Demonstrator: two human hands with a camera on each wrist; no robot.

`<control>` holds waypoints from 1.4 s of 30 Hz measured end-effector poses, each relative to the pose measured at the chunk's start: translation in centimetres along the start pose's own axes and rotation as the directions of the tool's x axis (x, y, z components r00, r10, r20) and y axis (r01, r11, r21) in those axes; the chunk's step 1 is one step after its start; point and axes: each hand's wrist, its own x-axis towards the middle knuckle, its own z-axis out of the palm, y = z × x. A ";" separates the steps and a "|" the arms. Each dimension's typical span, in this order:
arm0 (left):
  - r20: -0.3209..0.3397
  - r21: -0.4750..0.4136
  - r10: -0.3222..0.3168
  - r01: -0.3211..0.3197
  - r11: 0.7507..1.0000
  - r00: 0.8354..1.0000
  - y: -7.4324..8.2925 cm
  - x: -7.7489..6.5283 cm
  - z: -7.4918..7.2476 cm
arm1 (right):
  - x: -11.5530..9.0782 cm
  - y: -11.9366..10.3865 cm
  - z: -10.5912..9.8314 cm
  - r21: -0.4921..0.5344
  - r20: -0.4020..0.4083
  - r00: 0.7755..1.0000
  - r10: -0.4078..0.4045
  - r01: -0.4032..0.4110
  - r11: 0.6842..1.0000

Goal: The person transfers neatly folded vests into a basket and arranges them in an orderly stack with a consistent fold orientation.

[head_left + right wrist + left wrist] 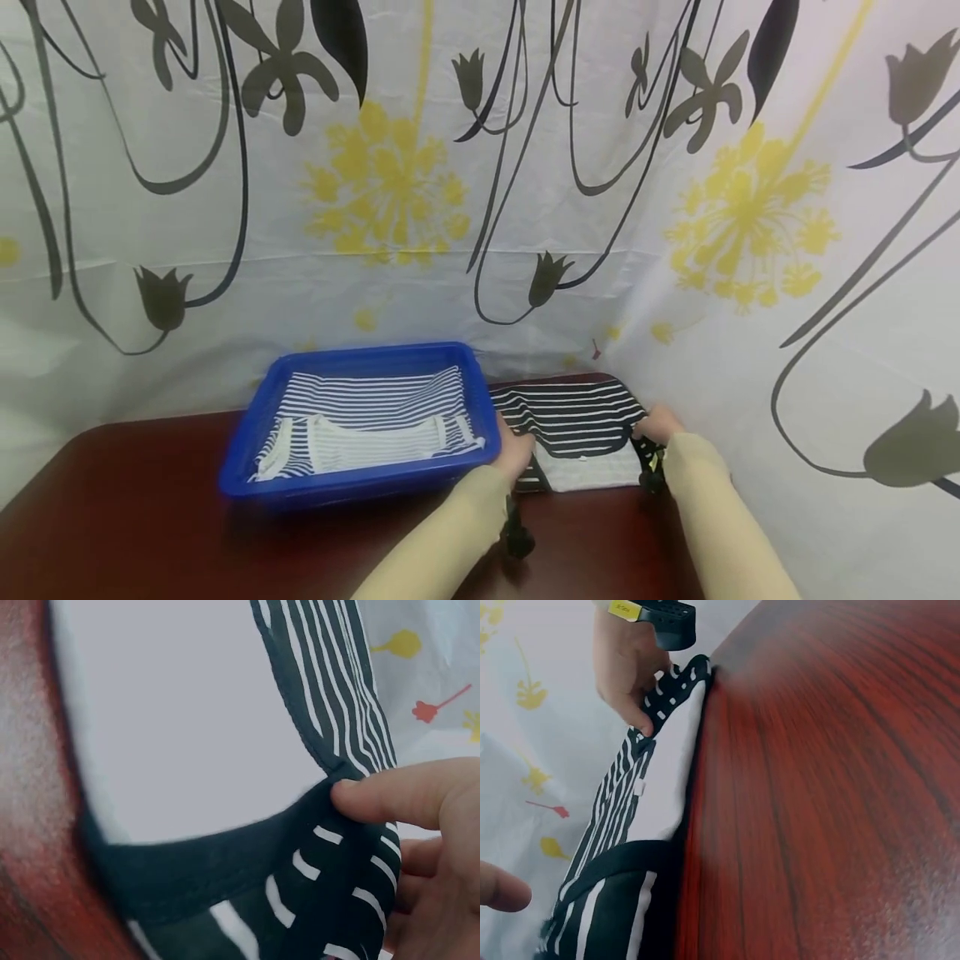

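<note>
A black-and-white striped shirt (573, 412) with a white panel lies flat on the dark red table. At its right edge, my right hand (660, 425) pinches the dark striped cloth; the right wrist view shows the thumb (360, 799) on top and curled fingers (424, 881) behind the cloth. My left hand (513, 450) is at the shirt's left side, beside the basket. In the left wrist view only one straight fingertip (506, 891) of it shows, apart from the striped sleeve (607, 911); its other fingers are hidden.
A blue plastic basket (480, 392) stands left of the shirt, right against my left hand in the head view. Inside lies a white-and-dark striped garment (375, 392). Flower-patterned white sheeting (525, 208) hangs behind the table (135, 500) and along its right side.
</note>
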 end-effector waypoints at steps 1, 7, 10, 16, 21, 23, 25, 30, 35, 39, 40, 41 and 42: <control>0.001 -0.015 -0.001 0.001 1.000 1.000 0.0 0.0 0.1 | 0.0 0.2 -0.1 -0.001 0.009 1.000 -0.001 0.001 1.000; -0.004 -0.050 0.001 -0.001 0.999 1.000 0.1 -0.3 0.3 | 0.0 1.2 -0.7 0.009 0.071 0.997 -0.031 0.030 1.000; -0.008 -0.055 0.006 -0.007 0.998 1.000 0.0 -0.2 0.1 | 0.1 1.7 -0.8 0.040 0.099 0.994 -0.047 0.043 0.998; -0.063 -0.130 0.050 -0.058 0.990 0.997 -0.8 0.2 -0.1 | 0.5 1.8 -1.2 0.073 0.153 0.985 -0.084 0.073 0.995; -0.053 -0.165 0.035 -0.043 0.985 0.998 -0.6 0.5 0.2 | 0.3 2.0 -1.5 0.109 0.166 0.984 -0.064 0.047 0.993; -0.039 -0.153 0.013 -0.019 0.988 0.999 -0.3 0.4 0.2 | 0.2 2.2 -1.5 0.127 0.160 0.986 -0.050 0.030 0.991; -0.045 -0.120 0.011 -0.017 0.993 0.999 -0.4 0.4 0.3 | 0.2 2.4 -1.3 0.133 0.160 0.985 -0.061 0.040 0.990; -0.047 -0.097 -0.005 0.001 0.995 0.999 -0.5 0.3 0.2 | 0.1 2.8 -0.9 0.144 0.160 0.986 -0.050 0.027 0.989; -0.009 -0.164 -0.032 0.030 0.986 0.999 -0.8 0.5 0.3 | 0.0 3.1 -1.1 0.181 0.169 0.985 -0.044 0.013 0.983; 0.037 -0.195 -0.034 0.041 0.980 0.999 -0.9 0.7 0.4 | 0.0 3.3 -1.0 0.232 0.181 0.982 -0.053 0.009 0.973; 0.040 -0.200 -0.030 0.037 0.979 0.999 -0.9 0.7 0.4 | -0.1 3.3 -1.0 0.243 0.183 0.982 -0.054 0.009 0.970; 0.038 -0.210 -0.024 0.032 0.977 0.999 -0.9 0.7 0.5 | -0.2 3.3 -1.0 0.251 0.182 0.982 -0.050 0.003 0.968; 0.028 -0.207 -0.021 0.026 0.978 0.999 -0.9 0.7 0.5 | -0.2 3.2 -1.0 0.238 0.178 0.983 -0.053 0.009 0.971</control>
